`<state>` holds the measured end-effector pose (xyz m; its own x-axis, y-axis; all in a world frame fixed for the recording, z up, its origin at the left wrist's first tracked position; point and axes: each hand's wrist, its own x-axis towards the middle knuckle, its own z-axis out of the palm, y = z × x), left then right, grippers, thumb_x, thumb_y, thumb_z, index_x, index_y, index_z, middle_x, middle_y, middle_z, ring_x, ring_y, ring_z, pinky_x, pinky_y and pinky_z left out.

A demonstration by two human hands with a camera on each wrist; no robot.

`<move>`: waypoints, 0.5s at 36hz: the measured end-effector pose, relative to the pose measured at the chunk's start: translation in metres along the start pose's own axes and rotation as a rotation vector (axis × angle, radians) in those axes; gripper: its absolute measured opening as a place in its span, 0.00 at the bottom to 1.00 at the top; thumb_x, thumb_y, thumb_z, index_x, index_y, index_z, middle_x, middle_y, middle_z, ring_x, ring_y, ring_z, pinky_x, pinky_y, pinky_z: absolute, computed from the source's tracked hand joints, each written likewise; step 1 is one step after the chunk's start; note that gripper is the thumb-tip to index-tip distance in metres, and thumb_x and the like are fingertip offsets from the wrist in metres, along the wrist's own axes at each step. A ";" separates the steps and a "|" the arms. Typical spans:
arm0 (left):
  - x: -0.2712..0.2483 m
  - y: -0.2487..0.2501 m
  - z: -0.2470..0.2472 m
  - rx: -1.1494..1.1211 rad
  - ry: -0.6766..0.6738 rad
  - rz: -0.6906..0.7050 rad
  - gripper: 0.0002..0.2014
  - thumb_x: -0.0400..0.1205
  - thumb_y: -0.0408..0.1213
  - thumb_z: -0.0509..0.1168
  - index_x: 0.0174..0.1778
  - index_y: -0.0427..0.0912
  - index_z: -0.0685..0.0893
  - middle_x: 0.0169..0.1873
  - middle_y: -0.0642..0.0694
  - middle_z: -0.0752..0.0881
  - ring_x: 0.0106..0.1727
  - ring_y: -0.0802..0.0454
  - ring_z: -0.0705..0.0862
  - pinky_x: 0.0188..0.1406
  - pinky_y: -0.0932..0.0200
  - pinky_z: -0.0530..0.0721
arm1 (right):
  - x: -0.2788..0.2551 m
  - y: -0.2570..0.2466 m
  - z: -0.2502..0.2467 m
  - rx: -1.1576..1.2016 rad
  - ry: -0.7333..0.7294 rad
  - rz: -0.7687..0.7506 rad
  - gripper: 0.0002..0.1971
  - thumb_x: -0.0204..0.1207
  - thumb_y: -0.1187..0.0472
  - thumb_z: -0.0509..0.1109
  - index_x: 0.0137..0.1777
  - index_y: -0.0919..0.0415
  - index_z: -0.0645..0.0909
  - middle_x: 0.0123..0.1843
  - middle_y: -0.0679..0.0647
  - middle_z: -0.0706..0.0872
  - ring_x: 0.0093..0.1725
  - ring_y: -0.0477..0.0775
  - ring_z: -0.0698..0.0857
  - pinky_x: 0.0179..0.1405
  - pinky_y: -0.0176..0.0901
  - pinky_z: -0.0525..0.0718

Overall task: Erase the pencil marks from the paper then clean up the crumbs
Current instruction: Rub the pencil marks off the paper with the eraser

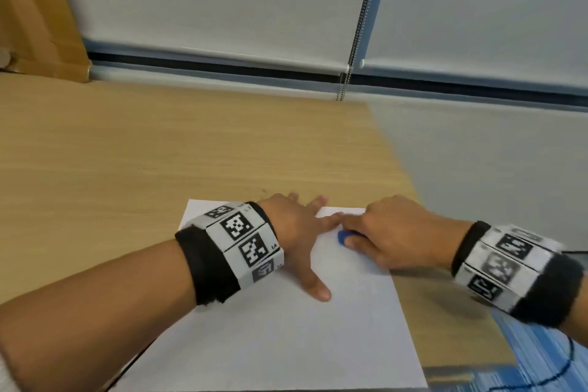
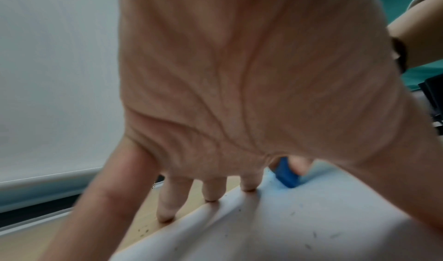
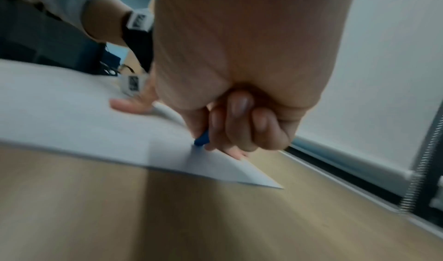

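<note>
A white sheet of paper (image 1: 286, 337) lies on the wooden table (image 1: 127, 149) in front of me. My left hand (image 1: 302, 232) lies flat with spread fingers on the sheet's far part, its fingertips (image 2: 210, 195) at the far edge. My right hand (image 1: 381, 232) pinches a small blue eraser (image 1: 344, 237) and holds its end down on the paper near the far right corner. The eraser (image 2: 286, 174) shows between my left fingers, and again as a blue tip (image 3: 201, 140) under my curled right fingers. Small dark crumbs (image 2: 314, 233) are scattered on the paper.
More crumbs (image 2: 143, 231) lie on the bare wood by the paper's far edge. A white roller blind (image 1: 222, 0) with a bead chain (image 1: 359, 22) hangs behind the table. The table's right edge (image 1: 477, 312) is close to my right wrist, with blue floor beyond.
</note>
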<state>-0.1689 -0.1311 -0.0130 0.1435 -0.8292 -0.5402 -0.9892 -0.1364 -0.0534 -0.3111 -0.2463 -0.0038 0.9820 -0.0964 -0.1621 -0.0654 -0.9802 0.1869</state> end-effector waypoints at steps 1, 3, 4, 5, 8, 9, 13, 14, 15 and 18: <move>-0.001 0.001 -0.001 0.007 -0.003 -0.001 0.63 0.63 0.77 0.68 0.82 0.66 0.31 0.84 0.56 0.31 0.85 0.33 0.40 0.79 0.35 0.57 | -0.006 -0.007 0.001 -0.004 0.019 -0.075 0.11 0.85 0.46 0.52 0.57 0.48 0.73 0.42 0.53 0.86 0.34 0.56 0.75 0.36 0.46 0.68; -0.003 0.003 -0.002 0.017 -0.007 -0.002 0.63 0.64 0.76 0.68 0.82 0.65 0.30 0.84 0.55 0.31 0.85 0.32 0.40 0.79 0.35 0.56 | -0.015 -0.021 0.001 0.009 0.024 -0.192 0.13 0.86 0.45 0.49 0.53 0.49 0.73 0.38 0.51 0.85 0.29 0.53 0.70 0.34 0.45 0.68; -0.002 0.003 -0.002 0.020 -0.003 -0.001 0.63 0.64 0.76 0.68 0.82 0.65 0.30 0.84 0.55 0.31 0.85 0.32 0.41 0.79 0.36 0.57 | -0.014 -0.022 0.000 0.004 0.028 -0.208 0.15 0.86 0.44 0.48 0.54 0.49 0.73 0.37 0.51 0.85 0.29 0.53 0.69 0.34 0.45 0.68; -0.002 0.003 -0.002 0.019 0.003 0.002 0.63 0.64 0.76 0.68 0.82 0.65 0.31 0.84 0.55 0.31 0.85 0.32 0.41 0.79 0.36 0.58 | -0.010 -0.019 0.000 -0.019 0.034 -0.191 0.16 0.86 0.44 0.47 0.55 0.49 0.73 0.38 0.51 0.85 0.29 0.54 0.71 0.35 0.45 0.69; -0.002 0.001 0.000 0.011 0.021 0.011 0.63 0.62 0.78 0.68 0.83 0.66 0.33 0.85 0.55 0.34 0.85 0.32 0.43 0.77 0.35 0.61 | 0.002 0.001 0.004 -0.065 0.064 -0.086 0.19 0.85 0.43 0.47 0.66 0.48 0.72 0.40 0.52 0.86 0.34 0.58 0.80 0.37 0.48 0.74; -0.002 0.000 0.001 0.014 0.032 0.011 0.62 0.62 0.78 0.68 0.83 0.66 0.34 0.85 0.55 0.35 0.85 0.32 0.44 0.77 0.35 0.61 | 0.002 0.003 0.007 -0.068 0.092 -0.102 0.17 0.85 0.44 0.49 0.66 0.48 0.72 0.38 0.51 0.86 0.31 0.57 0.78 0.36 0.48 0.75; -0.001 0.002 0.003 0.048 0.049 0.002 0.63 0.61 0.79 0.66 0.83 0.65 0.33 0.85 0.54 0.34 0.85 0.31 0.46 0.77 0.35 0.62 | -0.017 -0.012 0.001 -0.025 0.004 -0.282 0.15 0.87 0.43 0.47 0.56 0.48 0.72 0.40 0.50 0.86 0.32 0.58 0.79 0.34 0.49 0.74; -0.001 0.002 0.002 0.046 0.053 0.001 0.63 0.61 0.79 0.66 0.83 0.65 0.33 0.85 0.54 0.35 0.85 0.31 0.46 0.77 0.35 0.61 | -0.020 -0.014 0.001 -0.004 -0.022 -0.308 0.16 0.87 0.43 0.45 0.57 0.47 0.71 0.42 0.50 0.87 0.35 0.58 0.81 0.36 0.49 0.76; -0.001 0.002 0.003 0.042 0.055 0.001 0.63 0.61 0.79 0.66 0.83 0.65 0.33 0.85 0.53 0.35 0.85 0.31 0.46 0.77 0.35 0.61 | -0.019 -0.014 0.001 -0.006 -0.013 -0.318 0.16 0.87 0.42 0.44 0.57 0.47 0.71 0.42 0.50 0.87 0.35 0.58 0.81 0.35 0.49 0.76; -0.003 0.001 0.002 0.031 0.047 0.015 0.63 0.62 0.78 0.67 0.83 0.65 0.34 0.85 0.54 0.35 0.85 0.31 0.47 0.78 0.36 0.63 | -0.005 -0.002 0.005 -0.018 0.091 -0.218 0.18 0.85 0.42 0.46 0.56 0.48 0.74 0.36 0.51 0.86 0.30 0.58 0.81 0.30 0.45 0.68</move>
<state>-0.1699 -0.1280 -0.0131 0.1291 -0.8559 -0.5008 -0.9916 -0.1074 -0.0721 -0.3169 -0.2445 -0.0086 0.9846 0.1338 -0.1123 0.1521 -0.9728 0.1749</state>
